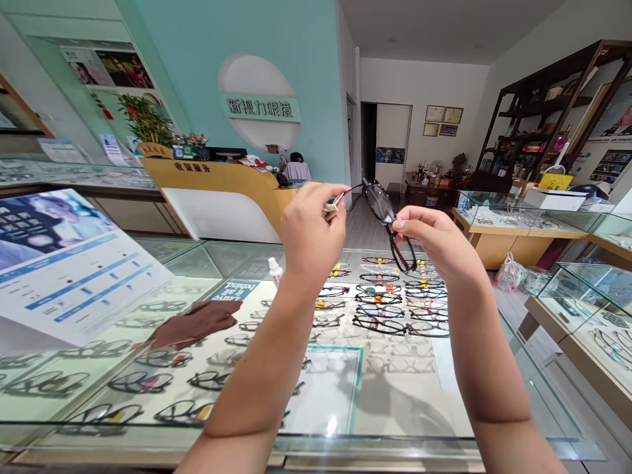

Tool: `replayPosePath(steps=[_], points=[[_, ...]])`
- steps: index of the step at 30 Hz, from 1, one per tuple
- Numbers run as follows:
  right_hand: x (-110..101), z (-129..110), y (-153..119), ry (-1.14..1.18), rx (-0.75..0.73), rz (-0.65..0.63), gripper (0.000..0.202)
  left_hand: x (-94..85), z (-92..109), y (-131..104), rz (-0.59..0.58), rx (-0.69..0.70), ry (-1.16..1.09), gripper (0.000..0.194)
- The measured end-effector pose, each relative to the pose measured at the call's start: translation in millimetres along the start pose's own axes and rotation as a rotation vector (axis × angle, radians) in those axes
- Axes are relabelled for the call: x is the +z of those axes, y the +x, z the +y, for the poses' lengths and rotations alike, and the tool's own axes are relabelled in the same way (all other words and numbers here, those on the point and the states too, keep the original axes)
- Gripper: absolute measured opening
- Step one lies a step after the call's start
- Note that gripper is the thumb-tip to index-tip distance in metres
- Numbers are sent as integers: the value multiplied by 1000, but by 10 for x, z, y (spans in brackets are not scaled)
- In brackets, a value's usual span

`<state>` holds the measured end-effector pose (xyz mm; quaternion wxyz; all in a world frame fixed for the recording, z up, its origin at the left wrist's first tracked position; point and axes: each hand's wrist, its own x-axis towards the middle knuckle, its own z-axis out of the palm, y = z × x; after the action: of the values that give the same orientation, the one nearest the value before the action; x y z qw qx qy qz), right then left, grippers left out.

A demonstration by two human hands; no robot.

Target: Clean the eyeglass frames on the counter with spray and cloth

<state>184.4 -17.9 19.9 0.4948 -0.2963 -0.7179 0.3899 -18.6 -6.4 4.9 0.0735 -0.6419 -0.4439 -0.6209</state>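
A pair of dark-framed glasses (380, 203) is held up over the glass counter between my two hands. My left hand (316, 224) pinches one temple arm, with a small pale item, too small to name, tucked in its curled fingers. My right hand (427, 230) grips the frame near the lower lens with thumb and fingers. Below, rows of glasses (379, 309) sit on the counter. A brown cloth (195, 324) lies to the left, near a small white bottle (274, 268) partly behind my left forearm.
A large printed leaflet (79, 263) stands at the left on the glass counter (405, 408). More glasses show inside the case. Farther back are a yellow-and-white reception desk (222, 204), a seated person, and another display case (523, 220) at the right.
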Motion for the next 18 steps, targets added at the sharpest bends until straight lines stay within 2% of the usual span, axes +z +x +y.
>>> replayPosePath(steps=[6, 10, 13, 18], points=[[-24, -7, 4, 68, -17, 47, 22, -7, 83, -33, 64, -6, -54, 26], [-43, 7, -2, 124, -62, 61, 27, -77, 161, -57, 23, -4, -56, 20], [-44, 17, -6, 168, -64, 52, 32, -96, 195, -67, -88, 113, -73, 15], [-39, 15, -20, 294, -67, 24, 35, -25, 150, -81, -269, 375, -84, 20]])
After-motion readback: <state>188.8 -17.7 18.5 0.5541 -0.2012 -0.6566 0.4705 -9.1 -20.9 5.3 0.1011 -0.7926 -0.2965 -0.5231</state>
